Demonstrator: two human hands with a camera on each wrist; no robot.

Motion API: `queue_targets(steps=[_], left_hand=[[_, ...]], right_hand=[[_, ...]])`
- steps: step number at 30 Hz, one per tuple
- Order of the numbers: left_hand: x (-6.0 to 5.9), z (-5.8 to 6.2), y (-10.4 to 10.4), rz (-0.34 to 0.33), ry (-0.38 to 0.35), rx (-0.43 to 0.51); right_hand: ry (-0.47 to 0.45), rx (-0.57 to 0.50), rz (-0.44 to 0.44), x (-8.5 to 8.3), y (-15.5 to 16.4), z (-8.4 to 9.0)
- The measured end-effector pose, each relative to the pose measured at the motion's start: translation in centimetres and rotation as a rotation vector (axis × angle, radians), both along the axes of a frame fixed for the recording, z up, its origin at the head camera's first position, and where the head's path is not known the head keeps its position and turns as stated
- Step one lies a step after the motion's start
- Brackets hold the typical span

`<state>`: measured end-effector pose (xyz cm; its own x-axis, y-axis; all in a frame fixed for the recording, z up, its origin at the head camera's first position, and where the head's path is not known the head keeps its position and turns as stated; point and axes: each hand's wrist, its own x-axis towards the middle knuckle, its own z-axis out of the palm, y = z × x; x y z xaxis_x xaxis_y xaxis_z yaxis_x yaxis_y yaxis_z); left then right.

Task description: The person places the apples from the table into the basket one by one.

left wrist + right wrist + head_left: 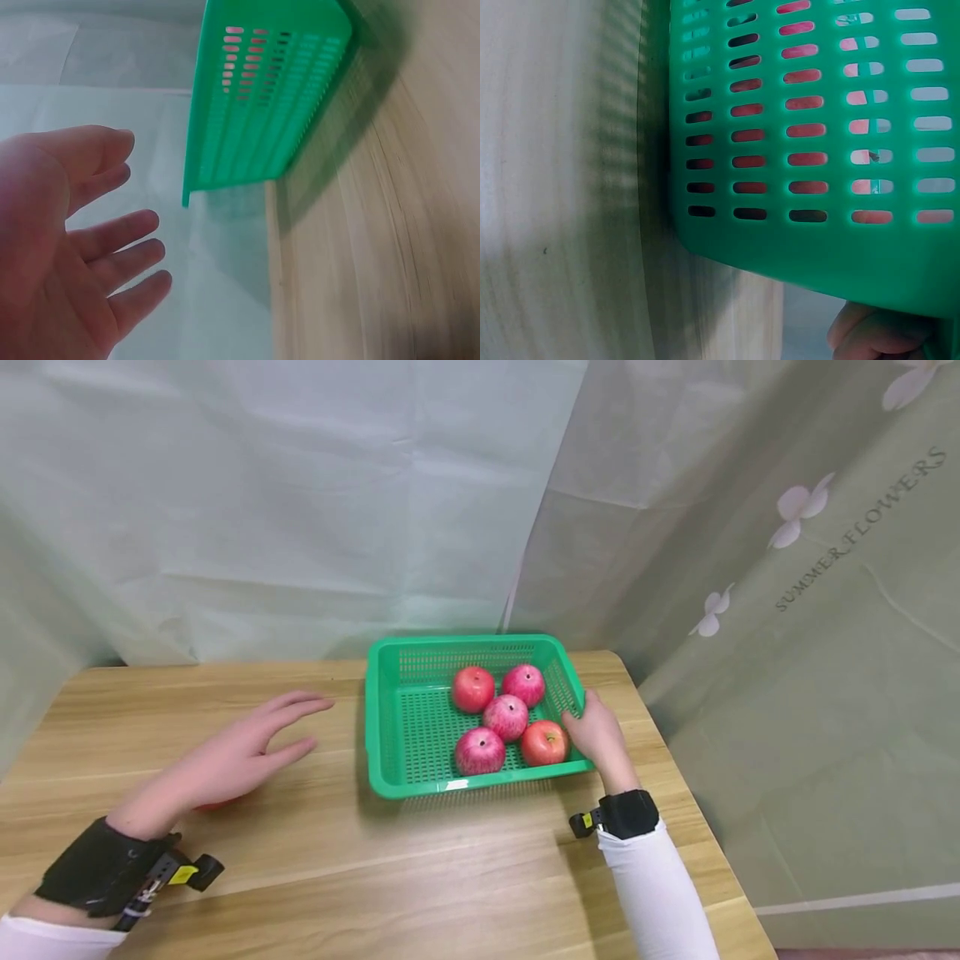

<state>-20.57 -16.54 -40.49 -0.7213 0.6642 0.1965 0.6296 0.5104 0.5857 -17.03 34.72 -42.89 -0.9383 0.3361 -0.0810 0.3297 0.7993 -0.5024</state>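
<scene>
A green plastic basket (412, 791) with slotted walls stands on the table and holds several red apples (480, 752), grouped toward its right side. My right hand (598, 731) grips the basket's right rim, thumb on the inner side; in the right wrist view its fingers (877, 334) show at the rim's edge. Left of the basket, my left hand (240, 752) hovers over the table with fingers apart and nothing between them. Its palm (52, 292) faces the basket's side wall (262, 112) across a gap. Beneath this hand a red object (217, 804) peeks out, mostly hidden.
The wooden table (450, 877) reaches back to a pale hanging cloth (300, 527). On the right hangs another curtain (825, 693) with printed flowers and lettering, close to the table's right edge. Each wrist wears a black strap (630, 814) with a small camera.
</scene>
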Motion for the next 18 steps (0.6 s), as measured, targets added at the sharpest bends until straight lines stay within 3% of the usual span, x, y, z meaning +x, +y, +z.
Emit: queue_targets(steps=[14, 18], left_hand=[[-0.2, -1.9, -4.4, 0.058, 0.101, -0.038], [0.0, -2.3, -5.9, 0.071, 0.066, -0.048]], right_hand=[[0.004, 0.002, -0.004, 0.1, -0.1, 0.0], [0.007, 0.003, -0.002, 0.1, -0.1, 0.0]])
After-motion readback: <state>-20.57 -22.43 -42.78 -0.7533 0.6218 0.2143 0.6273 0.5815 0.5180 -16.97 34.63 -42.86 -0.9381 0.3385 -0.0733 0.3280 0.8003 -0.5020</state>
